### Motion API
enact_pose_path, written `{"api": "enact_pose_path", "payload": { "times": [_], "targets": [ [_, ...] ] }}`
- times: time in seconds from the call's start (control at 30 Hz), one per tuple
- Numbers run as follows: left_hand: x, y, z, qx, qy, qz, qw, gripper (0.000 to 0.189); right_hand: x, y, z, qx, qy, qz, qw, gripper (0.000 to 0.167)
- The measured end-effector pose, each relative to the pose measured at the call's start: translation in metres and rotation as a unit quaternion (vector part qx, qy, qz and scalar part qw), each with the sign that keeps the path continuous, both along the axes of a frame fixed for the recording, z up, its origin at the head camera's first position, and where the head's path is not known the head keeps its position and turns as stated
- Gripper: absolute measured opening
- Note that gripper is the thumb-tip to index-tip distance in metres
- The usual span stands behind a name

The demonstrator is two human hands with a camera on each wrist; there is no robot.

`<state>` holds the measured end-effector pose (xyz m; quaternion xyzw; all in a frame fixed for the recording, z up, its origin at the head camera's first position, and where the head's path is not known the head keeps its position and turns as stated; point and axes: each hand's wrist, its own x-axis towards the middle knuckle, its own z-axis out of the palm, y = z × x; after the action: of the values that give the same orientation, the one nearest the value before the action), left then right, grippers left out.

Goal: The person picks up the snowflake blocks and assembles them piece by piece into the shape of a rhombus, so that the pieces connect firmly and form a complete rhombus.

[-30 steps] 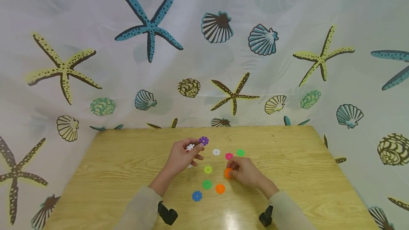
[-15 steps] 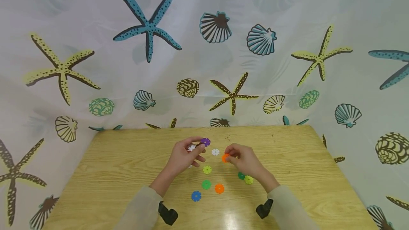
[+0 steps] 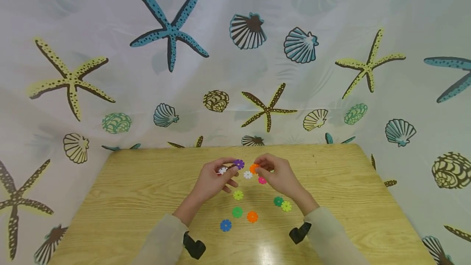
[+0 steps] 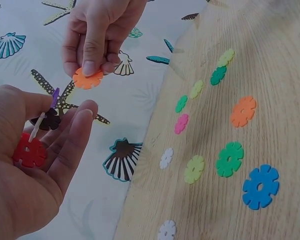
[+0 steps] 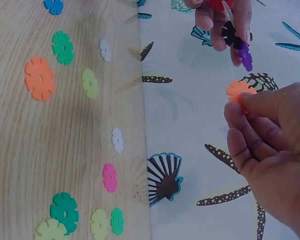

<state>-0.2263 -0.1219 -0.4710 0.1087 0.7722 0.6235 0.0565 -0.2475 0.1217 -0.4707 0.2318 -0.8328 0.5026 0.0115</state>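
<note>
My left hand (image 3: 210, 180) holds a small chain of slotted flower-shaped plastic discs joined at their edges. In the left wrist view the chain shows a red disc (image 4: 30, 152), a white disc (image 4: 37, 127) seen edge-on, a black disc (image 4: 49, 120) and a purple disc (image 4: 55, 97). The purple one sticks out at the end towards my right hand (image 3: 281, 177). Between thumb and fingers, my right hand pinches an orange disc (image 5: 240, 91), raised over the table. A short gap separates this orange disc from the purple disc.
Loose discs lie on the wooden table (image 3: 147, 199): blue (image 3: 226, 225), green (image 3: 237, 212), another orange disc (image 3: 252, 216), yellow (image 3: 238, 195), white (image 3: 247, 174) and pink (image 3: 262, 180). A dark green disc (image 3: 278, 201) touches a yellow-green disc (image 3: 286, 206). A patterned curtain (image 3: 228, 72) hangs behind.
My right hand has lifted the orange disc and carried it up and left, close to the purple disc. The dark green and yellow-green discs have come into view. My left hand has shifted slightly right.
</note>
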Motion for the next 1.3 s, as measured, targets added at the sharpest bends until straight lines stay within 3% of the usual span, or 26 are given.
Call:
{"api": "enact_pose_path", "payload": {
  "times": [0.6, 1.03, 1.3],
  "targets": [
    [0.002, 0.003, 0.002, 0.008, -0.004, 0.002, 1.0000, 0.036, 0.003, -0.007, 0.014, -0.010, 0.004, -0.010, 0.9999, 0.010],
    [0.002, 0.005, 0.002, 0.009, -0.008, 0.009, 0.9999, 0.037, 0.003, -0.009, 0.016, -0.008, 0.002, -0.009, 0.9999, 0.008],
    [0.002, 0.005, 0.001, 0.010, -0.003, -0.003, 0.9999, 0.038, 0.003, -0.010, 0.019, 0.001, 0.008, -0.020, 0.9998, 0.008]
  ]
}}
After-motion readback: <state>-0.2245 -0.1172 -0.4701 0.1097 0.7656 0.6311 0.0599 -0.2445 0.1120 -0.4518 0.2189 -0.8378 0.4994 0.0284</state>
